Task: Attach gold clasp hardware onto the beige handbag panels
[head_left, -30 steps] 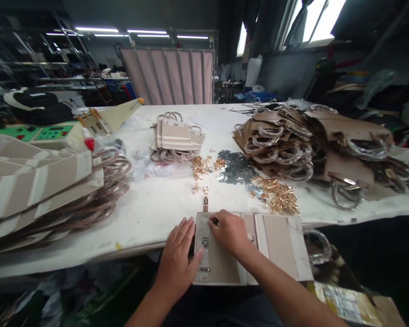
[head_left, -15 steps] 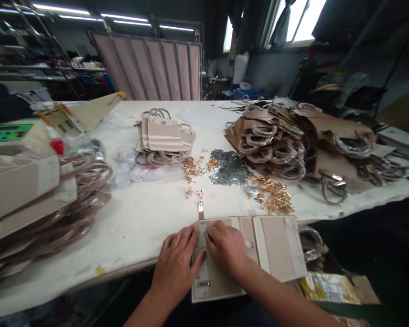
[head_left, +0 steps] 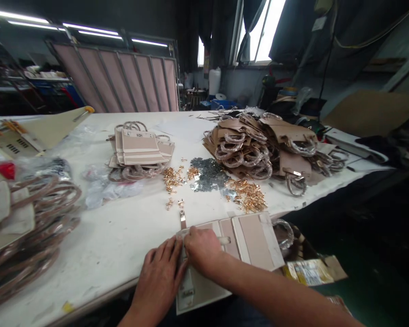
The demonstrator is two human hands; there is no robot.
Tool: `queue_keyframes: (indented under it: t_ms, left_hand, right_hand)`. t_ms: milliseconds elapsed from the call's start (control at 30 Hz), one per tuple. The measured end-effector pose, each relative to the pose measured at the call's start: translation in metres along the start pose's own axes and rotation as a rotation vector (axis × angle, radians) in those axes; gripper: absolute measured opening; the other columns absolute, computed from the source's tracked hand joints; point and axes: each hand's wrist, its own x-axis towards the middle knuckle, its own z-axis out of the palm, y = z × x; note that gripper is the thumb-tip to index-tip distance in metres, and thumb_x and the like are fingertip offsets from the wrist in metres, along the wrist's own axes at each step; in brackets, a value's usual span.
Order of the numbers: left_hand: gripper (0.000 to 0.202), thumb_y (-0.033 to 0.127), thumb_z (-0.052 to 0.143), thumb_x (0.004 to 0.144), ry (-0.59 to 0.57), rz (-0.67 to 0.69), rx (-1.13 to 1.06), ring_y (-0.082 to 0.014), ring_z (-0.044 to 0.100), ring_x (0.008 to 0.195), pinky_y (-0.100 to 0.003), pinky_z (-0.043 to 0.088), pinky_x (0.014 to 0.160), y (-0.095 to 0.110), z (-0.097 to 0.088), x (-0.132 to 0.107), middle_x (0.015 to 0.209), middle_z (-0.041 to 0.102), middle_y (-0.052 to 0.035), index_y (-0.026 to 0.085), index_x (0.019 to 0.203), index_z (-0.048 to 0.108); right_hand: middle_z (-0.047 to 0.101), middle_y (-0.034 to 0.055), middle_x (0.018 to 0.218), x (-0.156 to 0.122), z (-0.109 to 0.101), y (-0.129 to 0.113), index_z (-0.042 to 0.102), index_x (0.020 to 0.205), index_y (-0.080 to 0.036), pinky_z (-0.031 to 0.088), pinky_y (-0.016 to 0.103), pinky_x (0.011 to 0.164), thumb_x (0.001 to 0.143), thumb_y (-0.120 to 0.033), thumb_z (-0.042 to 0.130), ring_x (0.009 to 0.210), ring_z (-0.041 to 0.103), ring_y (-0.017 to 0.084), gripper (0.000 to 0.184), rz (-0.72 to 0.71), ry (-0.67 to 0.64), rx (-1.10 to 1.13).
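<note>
A beige bag panel (head_left: 259, 240) with pale strips lies unfolded at the table's front edge and overhangs it. My left hand (head_left: 160, 277) rests on its left side, fingers stretched out and holding nothing. Close beside it, my right hand (head_left: 204, 252) is closed, its fingertips pressed down at the panel's upper left. A pale rod-like handle (head_left: 225, 240) sticks out of the right fist; its other end is hidden. Below the hands a small metal fitting (head_left: 187, 293) shows on the panel. A strap with a shiny metal tip (head_left: 182, 216) extends from the top edge.
Gold-coloured metal fittings (head_left: 250, 195) and flat grey metal pieces (head_left: 207, 175) lie in heaps beyond the panel. Stacked bag parts (head_left: 139, 150) stand behind, brown ones with wrapped handles (head_left: 241, 145) to the right. More handled pieces (head_left: 51, 218) fill the left side.
The view has turned right, so everything appears further left. My right hand has shifted slightly toward the panel's upper-left edge, closer to my left hand, and the pale handle shows more.
</note>
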Motion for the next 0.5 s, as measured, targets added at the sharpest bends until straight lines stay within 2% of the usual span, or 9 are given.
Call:
queue_keyframes:
  t_ms: [100, 200, 267, 333, 400, 500]
  left_hand:
    - [0.050, 0.043, 0.053, 0.104, 0.031, -0.013, 0.013, -0.0309, 0.060, 0.133, -0.047, 0.045, 0.106, 0.000, 0.000, -0.003, 0.148, 0.066, -0.0115, 0.024, 0.151, 0.060]
    - [0.051, 0.041, 0.054, 0.103, 0.063, 0.000, 0.029, -0.0299, 0.060, 0.132, -0.046, 0.044, 0.107, -0.001, 0.001, -0.006, 0.150, 0.065, -0.0109, 0.022, 0.150, 0.060]
    - [0.052, 0.041, 0.055, 0.102, 0.078, 0.003, 0.030, -0.0297, 0.060, 0.131, -0.046, 0.043, 0.106, -0.001, 0.000, -0.007, 0.150, 0.065, -0.0105, 0.021, 0.150, 0.061]
    - [0.052, 0.042, 0.056, 0.101, 0.084, -0.003, 0.027, -0.0297, 0.061, 0.130, -0.045, 0.043, 0.106, 0.000, 0.000, -0.007, 0.149, 0.066, -0.0102, 0.021, 0.149, 0.061]
    - [0.053, 0.042, 0.058, 0.100, 0.088, -0.009, 0.025, -0.0294, 0.061, 0.129, -0.045, 0.043, 0.106, 0.000, -0.001, -0.007, 0.148, 0.066, -0.0098, 0.021, 0.149, 0.062]
    - [0.054, 0.042, 0.059, 0.100, 0.097, 0.001, 0.038, -0.0285, 0.061, 0.129, -0.045, 0.043, 0.106, -0.001, 0.000, -0.007, 0.149, 0.066, -0.0091, 0.020, 0.148, 0.061]
  right_hand:
    - [0.079, 0.0100, 0.100, 0.000, -0.013, 0.014, 0.080, 0.101, -0.021, 0.054, 0.031, 0.071, 0.097, -0.035, 0.063, 0.086, 0.076, 0.025, 0.022, 0.061, 0.031, 0.005]
    - [0.079, 0.0037, 0.105, 0.002, -0.032, 0.055, 0.081, 0.101, -0.028, 0.051, 0.028, 0.071, 0.100, -0.046, 0.060, 0.087, 0.075, 0.020, 0.028, 0.159, 0.097, 0.005]
    - [0.078, 0.0059, 0.117, 0.006, -0.044, 0.092, 0.079, 0.114, -0.027, 0.050, 0.028, 0.073, 0.104, -0.043, 0.052, 0.092, 0.074, 0.020, 0.033, 0.274, 0.146, -0.020]
    - [0.075, 0.0114, 0.126, 0.011, -0.052, 0.129, 0.078, 0.120, -0.024, 0.050, 0.032, 0.077, 0.102, -0.045, 0.055, 0.100, 0.074, 0.024, 0.036, 0.383, 0.165, -0.052]
    - [0.077, 0.0143, 0.120, 0.016, -0.053, 0.158, 0.080, 0.115, -0.021, 0.050, 0.033, 0.077, 0.097, -0.046, 0.062, 0.099, 0.074, 0.027, 0.036, 0.454, 0.154, -0.070]
    - [0.080, 0.0134, 0.109, 0.018, -0.045, 0.179, 0.082, 0.107, -0.020, 0.047, 0.032, 0.076, 0.096, -0.043, 0.062, 0.095, 0.074, 0.027, 0.032, 0.490, 0.159, -0.080]
